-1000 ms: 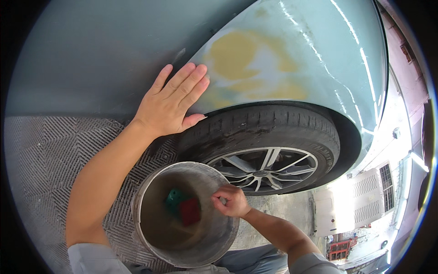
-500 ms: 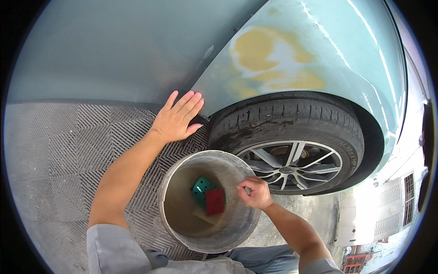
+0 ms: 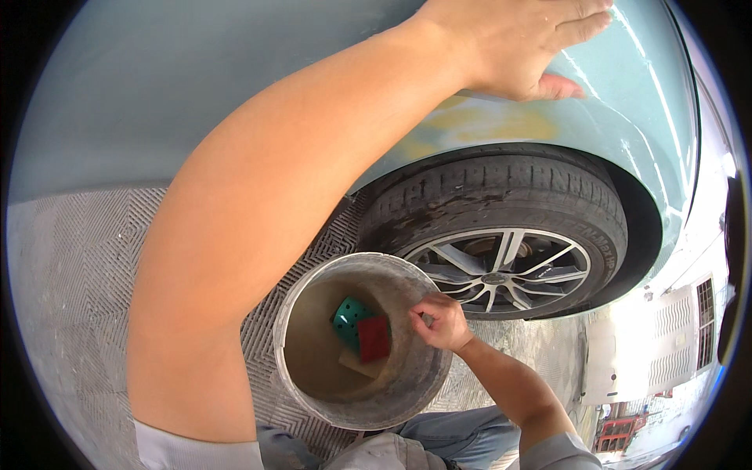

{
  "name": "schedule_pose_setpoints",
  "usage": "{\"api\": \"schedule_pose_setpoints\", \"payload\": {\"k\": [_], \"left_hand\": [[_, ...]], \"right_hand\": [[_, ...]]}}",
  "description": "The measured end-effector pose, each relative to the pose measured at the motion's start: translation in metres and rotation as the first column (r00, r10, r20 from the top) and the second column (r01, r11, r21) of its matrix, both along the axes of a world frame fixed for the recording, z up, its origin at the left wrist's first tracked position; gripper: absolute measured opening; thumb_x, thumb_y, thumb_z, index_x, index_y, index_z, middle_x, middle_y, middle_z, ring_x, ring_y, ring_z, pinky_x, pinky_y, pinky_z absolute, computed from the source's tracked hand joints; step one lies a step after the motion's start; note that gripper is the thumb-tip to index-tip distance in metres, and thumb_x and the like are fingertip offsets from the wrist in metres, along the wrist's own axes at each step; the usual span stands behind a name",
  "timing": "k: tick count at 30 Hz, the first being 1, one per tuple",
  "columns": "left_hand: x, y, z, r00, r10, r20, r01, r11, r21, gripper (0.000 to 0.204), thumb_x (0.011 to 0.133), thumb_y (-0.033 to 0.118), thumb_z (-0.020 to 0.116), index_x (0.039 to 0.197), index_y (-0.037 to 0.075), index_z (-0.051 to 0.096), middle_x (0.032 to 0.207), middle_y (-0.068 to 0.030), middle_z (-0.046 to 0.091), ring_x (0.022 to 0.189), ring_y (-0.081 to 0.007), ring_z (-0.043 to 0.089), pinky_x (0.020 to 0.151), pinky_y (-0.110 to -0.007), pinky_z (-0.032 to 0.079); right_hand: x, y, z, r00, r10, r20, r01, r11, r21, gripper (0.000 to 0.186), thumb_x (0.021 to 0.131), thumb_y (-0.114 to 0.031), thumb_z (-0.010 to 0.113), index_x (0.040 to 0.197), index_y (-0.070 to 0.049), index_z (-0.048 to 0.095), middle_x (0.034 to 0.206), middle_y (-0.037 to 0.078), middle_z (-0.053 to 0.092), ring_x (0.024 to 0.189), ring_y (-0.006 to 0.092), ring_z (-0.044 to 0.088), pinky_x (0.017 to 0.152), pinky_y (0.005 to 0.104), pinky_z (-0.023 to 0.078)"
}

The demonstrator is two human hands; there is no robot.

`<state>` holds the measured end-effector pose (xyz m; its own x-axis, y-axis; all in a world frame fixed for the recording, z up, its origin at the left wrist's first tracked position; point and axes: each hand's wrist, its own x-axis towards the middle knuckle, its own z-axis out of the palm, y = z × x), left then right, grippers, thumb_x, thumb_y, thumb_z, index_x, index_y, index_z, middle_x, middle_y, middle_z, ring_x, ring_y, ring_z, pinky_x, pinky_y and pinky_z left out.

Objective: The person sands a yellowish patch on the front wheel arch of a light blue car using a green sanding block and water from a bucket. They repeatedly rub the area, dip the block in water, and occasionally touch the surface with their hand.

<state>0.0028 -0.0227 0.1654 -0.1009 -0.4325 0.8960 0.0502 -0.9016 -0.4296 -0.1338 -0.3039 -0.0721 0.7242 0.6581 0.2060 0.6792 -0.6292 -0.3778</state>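
My left hand (image 3: 521, 47) lies over the light blue-green car fender (image 3: 627, 117), fingers extended and spread, its fingertips near the bright crease. Beneath my left forearm, part of a yellowish sanded patch (image 3: 509, 121) shows on the fender. My right hand (image 3: 442, 323) is curled closed at the right side of a grey bucket (image 3: 411, 395); what its fingers hold, if anything, is hidden. In the bucket's murky water are a green sanding block with holes (image 3: 347, 319), a red pad (image 3: 374, 338) and a beige piece (image 3: 356, 364).
Below the fender is a black tire (image 3: 486, 184) on a silver and black wheel (image 3: 495, 278). A grey door panel (image 3: 196, 70) spans the upper left. The floor has ribbed grating tiles (image 3: 86, 258). A white louvred panel (image 3: 650, 345) and a red object (image 3: 619, 433) stand at the right.
My left hand has moved up and right, from the lower edge near the door seam to the upper fender, its forearm now covering much of the patch. My right hand stays by the bucket.
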Motion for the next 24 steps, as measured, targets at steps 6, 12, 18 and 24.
{"api": "schedule_pose_setpoints", "payload": {"k": [6, 12, 18, 24], "left_hand": [[0.006, 0.000, -0.027, 0.996, 0.075, -0.051, -0.077, 0.996, -0.037, 0.079, 0.096, 0.056, 0.028, 0.148, -0.003, 0.021, 0.156, -0.0184, 0.019, 0.146, -0.0257, 0.014, 0.120, -0.039, 0.012], [-0.010, 0.010, -0.067, 0.882, -0.325, -0.342, 0.287, 0.945, -0.158, 0.078, 0.094, 0.058, 0.030, 0.146, -0.001, 0.030, 0.155, -0.0165, 0.026, 0.144, -0.0274, 0.022, 0.118, -0.043, 0.016], [-0.015, 0.016, -0.097, 0.870, -0.360, -0.337, 0.299, 0.929, -0.220, 0.076, 0.092, 0.056, 0.035, 0.142, -0.001, 0.039, 0.150, -0.0172, 0.036, 0.140, -0.0294, 0.032, 0.116, -0.044, 0.017], [-0.015, 0.023, -0.122, 0.839, -0.372, -0.398, 0.293, 0.924, -0.247, 0.077, 0.090, 0.055, 0.040, 0.142, -0.002, 0.039, 0.148, -0.0195, 0.037, 0.138, -0.0324, 0.034, 0.114, -0.048, 0.018]], "right_hand": [[-0.002, -0.001, 0.002, 0.999, -0.005, -0.039, 0.005, 1.000, -0.001, 0.005, 0.074, -0.009, 0.069, 0.074, -0.007, 0.064, 0.068, 0.009, 0.061, 0.064, 0.0281, 0.061, 0.061, 0.0365, 0.050], [0.000, 0.000, 0.003, 0.999, 0.021, -0.037, -0.020, 1.000, 0.009, 0.005, 0.075, -0.011, 0.069, 0.073, -0.007, 0.065, 0.067, 0.007, 0.062, 0.063, 0.0273, 0.061, 0.061, 0.0370, 0.050], [0.000, 0.002, 0.005, 0.998, 0.008, -0.062, -0.007, 1.000, 0.014, 0.007, 0.075, -0.011, 0.069, 0.072, -0.007, 0.064, 0.066, 0.007, 0.061, 0.063, 0.0271, 0.061, 0.061, 0.0367, 0.050], [0.002, 0.002, 0.005, 0.998, 0.047, -0.030, -0.046, 0.998, 0.054, 0.006, 0.073, -0.007, 0.071, 0.072, -0.007, 0.065, 0.064, 0.007, 0.059, 0.059, 0.0274, 0.058, 0.054, 0.0366, 0.047]]}}
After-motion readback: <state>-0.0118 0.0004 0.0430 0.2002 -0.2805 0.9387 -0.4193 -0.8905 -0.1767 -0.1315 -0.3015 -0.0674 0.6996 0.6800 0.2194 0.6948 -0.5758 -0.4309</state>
